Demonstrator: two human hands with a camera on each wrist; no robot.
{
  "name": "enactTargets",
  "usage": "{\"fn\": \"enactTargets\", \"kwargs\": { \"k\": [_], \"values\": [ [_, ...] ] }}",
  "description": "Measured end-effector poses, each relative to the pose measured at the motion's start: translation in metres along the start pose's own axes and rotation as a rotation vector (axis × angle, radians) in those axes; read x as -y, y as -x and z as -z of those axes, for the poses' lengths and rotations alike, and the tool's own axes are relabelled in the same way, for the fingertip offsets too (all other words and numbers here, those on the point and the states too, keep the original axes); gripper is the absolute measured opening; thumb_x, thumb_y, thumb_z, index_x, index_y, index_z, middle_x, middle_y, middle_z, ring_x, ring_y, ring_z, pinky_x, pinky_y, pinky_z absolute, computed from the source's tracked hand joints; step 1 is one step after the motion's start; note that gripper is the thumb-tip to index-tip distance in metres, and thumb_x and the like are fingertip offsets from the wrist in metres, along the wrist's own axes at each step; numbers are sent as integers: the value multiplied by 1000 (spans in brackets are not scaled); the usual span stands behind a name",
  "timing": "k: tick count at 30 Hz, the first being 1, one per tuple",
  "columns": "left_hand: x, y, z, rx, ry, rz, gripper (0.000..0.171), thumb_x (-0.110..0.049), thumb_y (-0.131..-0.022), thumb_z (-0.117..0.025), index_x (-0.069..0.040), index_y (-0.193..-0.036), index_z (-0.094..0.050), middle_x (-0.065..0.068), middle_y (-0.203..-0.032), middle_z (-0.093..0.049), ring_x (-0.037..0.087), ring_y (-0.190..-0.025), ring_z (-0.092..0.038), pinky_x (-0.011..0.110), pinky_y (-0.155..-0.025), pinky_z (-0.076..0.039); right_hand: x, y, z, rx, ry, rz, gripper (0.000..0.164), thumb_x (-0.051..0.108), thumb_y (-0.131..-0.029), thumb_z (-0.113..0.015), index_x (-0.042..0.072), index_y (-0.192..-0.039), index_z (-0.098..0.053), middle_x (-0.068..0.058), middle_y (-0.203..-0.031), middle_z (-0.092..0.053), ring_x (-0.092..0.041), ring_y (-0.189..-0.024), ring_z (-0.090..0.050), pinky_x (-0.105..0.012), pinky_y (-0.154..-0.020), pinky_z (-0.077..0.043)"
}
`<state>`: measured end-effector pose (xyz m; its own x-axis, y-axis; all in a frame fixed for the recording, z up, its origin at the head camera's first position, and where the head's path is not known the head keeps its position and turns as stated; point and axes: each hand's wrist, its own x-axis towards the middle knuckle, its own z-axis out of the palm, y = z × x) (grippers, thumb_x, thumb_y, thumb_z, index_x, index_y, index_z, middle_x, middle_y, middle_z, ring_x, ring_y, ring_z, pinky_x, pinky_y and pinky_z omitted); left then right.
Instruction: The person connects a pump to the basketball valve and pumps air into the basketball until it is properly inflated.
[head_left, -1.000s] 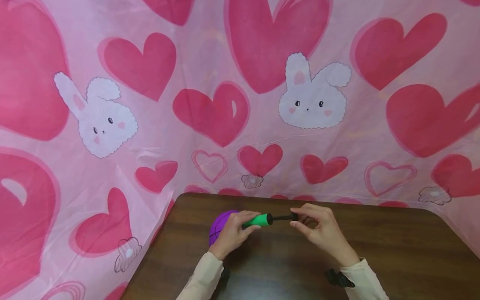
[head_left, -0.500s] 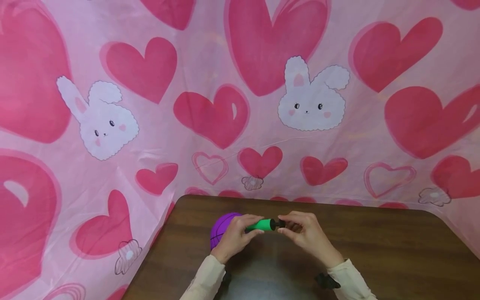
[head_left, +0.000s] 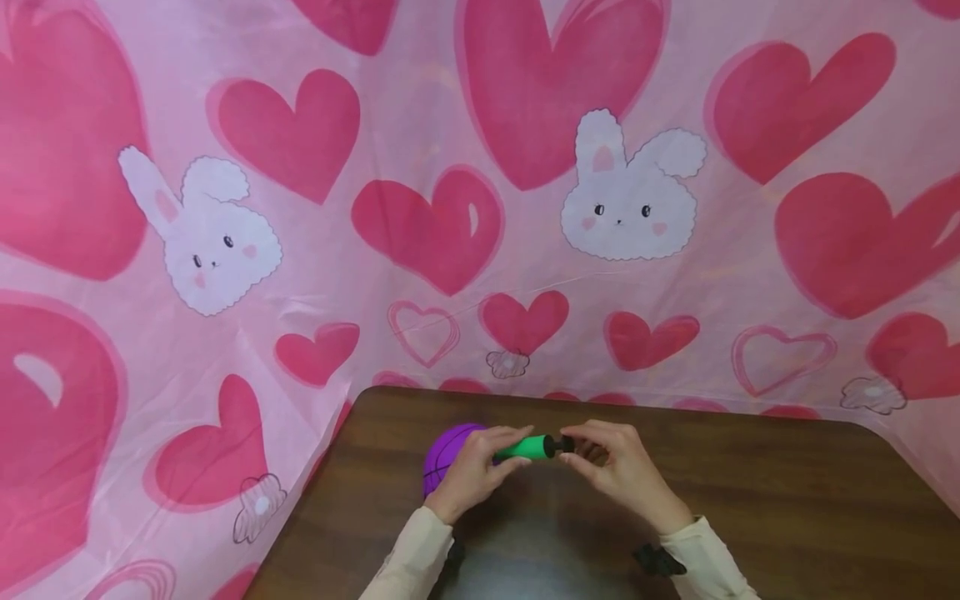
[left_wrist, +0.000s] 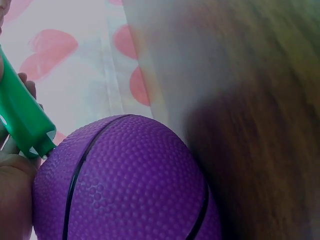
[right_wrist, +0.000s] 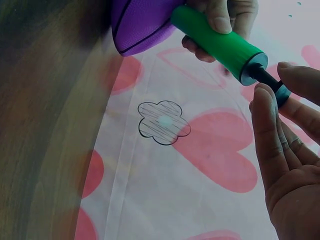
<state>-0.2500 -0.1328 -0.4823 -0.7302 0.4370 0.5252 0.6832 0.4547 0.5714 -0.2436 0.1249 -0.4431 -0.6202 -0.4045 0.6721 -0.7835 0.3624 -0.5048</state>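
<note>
A small green hand pump (head_left: 531,447) lies sideways between my two hands in the head view. My left hand (head_left: 471,473) grips its green barrel (right_wrist: 220,42). My right hand (head_left: 622,467) pinches the black handle (right_wrist: 283,96) between thumb and fingers, with a short length of black rod showing outside the barrel. The pump's nozzle end (left_wrist: 46,149) meets the side of a purple, pebbled ball (left_wrist: 135,180) with black lines. In the head view the ball (head_left: 446,457) is partly hidden behind my left hand.
The dark wooden table (head_left: 780,500) spreads under both hands. Pink cloth (head_left: 420,100) printed with hearts and rabbits hangs behind and at the left of it. Black wrist gear (head_left: 660,560) sits by the right sleeve.
The right hand has moved left, pushing the pump's long exposed rod into the barrel. Since half a second ago the handle has come back out slightly. The left hand still grips the barrel.
</note>
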Motion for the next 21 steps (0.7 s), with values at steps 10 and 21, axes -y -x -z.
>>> {"fn": "enactTargets", "kwargs": {
  "k": [10,21],
  "values": [
    [2,-4,1,-1,-12,-19,39,-18,-93,-79,-10,-131,-73,4,-124,-77,17,-108,-75,30,-92,-61,1,-6,10,30,18,3,38,-1,-75,-90,11,-108,-78,3,-86,-76,3,-68,-66,-15,-57,-55],
    [4,0,2,-32,-28,-9,40,-19,-93,-79,-7,-130,-73,7,-123,-77,21,-110,-76,36,-96,-61,6,-5,42,-26,-8,40,42,-5,-72,-90,12,-108,-77,0,-85,-75,-2,-68,-66,-15,-61,-56]
  ]
}}
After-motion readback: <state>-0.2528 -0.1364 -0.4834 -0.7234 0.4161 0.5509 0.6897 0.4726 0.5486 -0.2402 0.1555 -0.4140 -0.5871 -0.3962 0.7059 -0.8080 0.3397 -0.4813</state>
